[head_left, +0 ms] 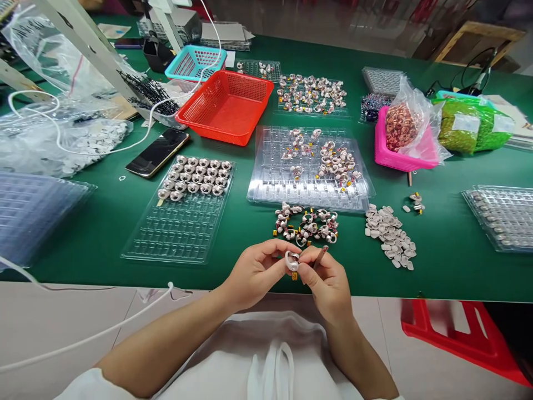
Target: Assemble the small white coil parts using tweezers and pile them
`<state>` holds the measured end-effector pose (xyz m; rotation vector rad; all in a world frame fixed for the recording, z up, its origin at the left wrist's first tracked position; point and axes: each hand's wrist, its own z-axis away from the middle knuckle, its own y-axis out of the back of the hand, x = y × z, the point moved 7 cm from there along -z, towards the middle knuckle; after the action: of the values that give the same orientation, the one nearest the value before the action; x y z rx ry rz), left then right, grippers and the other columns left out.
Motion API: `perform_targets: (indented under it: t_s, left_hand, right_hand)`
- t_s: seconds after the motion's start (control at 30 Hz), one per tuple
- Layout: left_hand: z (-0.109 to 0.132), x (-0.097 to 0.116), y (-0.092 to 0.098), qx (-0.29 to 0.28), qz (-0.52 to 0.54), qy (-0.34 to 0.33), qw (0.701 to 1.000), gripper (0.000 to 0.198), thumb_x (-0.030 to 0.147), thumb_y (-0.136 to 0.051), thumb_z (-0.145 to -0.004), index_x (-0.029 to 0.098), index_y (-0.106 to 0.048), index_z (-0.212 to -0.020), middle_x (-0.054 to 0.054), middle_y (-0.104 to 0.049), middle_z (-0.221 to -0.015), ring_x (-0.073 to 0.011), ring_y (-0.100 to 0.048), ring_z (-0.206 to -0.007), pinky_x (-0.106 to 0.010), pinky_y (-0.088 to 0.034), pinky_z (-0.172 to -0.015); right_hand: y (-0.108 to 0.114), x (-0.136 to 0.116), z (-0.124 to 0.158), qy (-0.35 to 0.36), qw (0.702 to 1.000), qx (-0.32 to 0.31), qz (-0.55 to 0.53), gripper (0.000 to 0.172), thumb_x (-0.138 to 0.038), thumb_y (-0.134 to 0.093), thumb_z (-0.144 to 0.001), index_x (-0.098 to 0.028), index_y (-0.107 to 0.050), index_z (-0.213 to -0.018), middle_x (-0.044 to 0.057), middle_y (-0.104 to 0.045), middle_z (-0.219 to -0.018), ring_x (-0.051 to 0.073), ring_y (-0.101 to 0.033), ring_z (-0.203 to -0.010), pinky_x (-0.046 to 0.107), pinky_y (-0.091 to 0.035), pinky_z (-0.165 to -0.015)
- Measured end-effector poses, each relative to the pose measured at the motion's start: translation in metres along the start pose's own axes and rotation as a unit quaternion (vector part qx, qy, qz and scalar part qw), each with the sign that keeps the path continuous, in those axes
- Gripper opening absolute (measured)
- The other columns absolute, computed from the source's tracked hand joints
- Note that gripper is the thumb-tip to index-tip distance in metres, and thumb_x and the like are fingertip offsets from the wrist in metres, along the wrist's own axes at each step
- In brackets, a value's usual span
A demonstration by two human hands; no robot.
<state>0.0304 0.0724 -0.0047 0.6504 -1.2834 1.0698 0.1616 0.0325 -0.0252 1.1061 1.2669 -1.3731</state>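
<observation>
My left hand [259, 273] pinches a small pale, hook-shaped earbud part [292, 260] with a gold tab hanging below it, near the table's front edge. The fingertips of my right hand [331, 283] meet the same part from the other side. A thin brown stick-like tool [320, 256] is held across the fingers of my right hand. Just beyond both hands lies a loose cluster of similar earbud parts [308, 225] with gold tabs. To the right spreads a pile of small pale flat covers [391, 236].
Left of my hands, a clear tray [175, 233] holds rows of pale shells. A stack of clear trays [260, 186] bears more earbud parts. Behind are a phone [158, 153], a red basket [241, 111] and a pink basket [381, 147]. A red stool [453, 339] stands below the table.
</observation>
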Motion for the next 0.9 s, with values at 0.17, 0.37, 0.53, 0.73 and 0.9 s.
perform_targets:
  t_s: [0.17,0.37,0.53,0.73,0.9]
  left_hand:
    - [0.001,0.003,0.002,0.017,0.000,0.020,1.000,0.021,0.033,-0.076,-0.082,0.015,-0.071,-0.092,-0.002,-0.069,-0.074,-0.0138,-0.065,-0.069,-0.023,-0.056,-0.067]
    - [0.004,-0.001,0.001,0.004,-0.002,0.057,0.998,0.020,0.027,-0.076,-0.080,0.015,-0.071,-0.094,-0.001,-0.070,-0.077,-0.0132,-0.066,-0.068,-0.024,-0.058,-0.068]
    - [0.004,-0.001,0.000,0.000,0.005,0.062,0.998,0.018,0.025,-0.075,-0.080,0.014,-0.072,-0.094,-0.001,-0.070,-0.076,-0.0120,-0.066,-0.067,-0.023,-0.058,-0.068]
    - [0.004,-0.005,0.001,-0.014,0.043,0.097,0.994,0.022,0.030,-0.080,-0.078,0.014,-0.071,-0.091,0.000,-0.071,-0.071,-0.0123,-0.066,-0.063,-0.024,-0.057,-0.065]
    - [0.004,-0.006,0.000,-0.033,0.055,0.123,0.990,0.028,0.035,-0.081,-0.077,0.013,-0.072,-0.092,-0.001,-0.071,-0.069,-0.0129,-0.066,-0.063,-0.025,-0.057,-0.066]
  right_hand:
    - [-0.004,-0.011,0.006,0.072,0.993,0.023,0.093,0.008,-0.027,-0.063,-0.095,-0.022,-0.063,-0.088,0.001,-0.059,-0.081,0.014,-0.056,-0.070,0.027,-0.046,-0.061]
    - [-0.006,-0.028,0.009,0.131,0.975,0.014,0.177,0.007,-0.016,-0.060,-0.093,-0.023,-0.059,-0.093,0.003,-0.059,-0.089,0.014,-0.059,-0.072,0.025,-0.048,-0.057]
    - [-0.006,-0.029,0.010,0.115,0.984,0.010,0.135,0.007,-0.017,-0.058,-0.094,-0.023,-0.060,-0.090,0.004,-0.061,-0.087,0.016,-0.061,-0.075,0.025,-0.050,-0.059]
    - [-0.004,-0.022,0.011,0.101,0.988,0.013,0.113,0.007,-0.019,-0.060,-0.094,-0.024,-0.062,-0.099,0.005,-0.065,-0.091,0.015,-0.063,-0.074,0.026,-0.051,-0.059]
    - [-0.007,-0.034,0.010,0.139,0.977,-0.001,0.163,0.016,-0.012,-0.058,-0.092,-0.024,-0.067,-0.098,0.004,-0.065,-0.088,0.016,-0.062,-0.074,0.027,-0.050,-0.060]
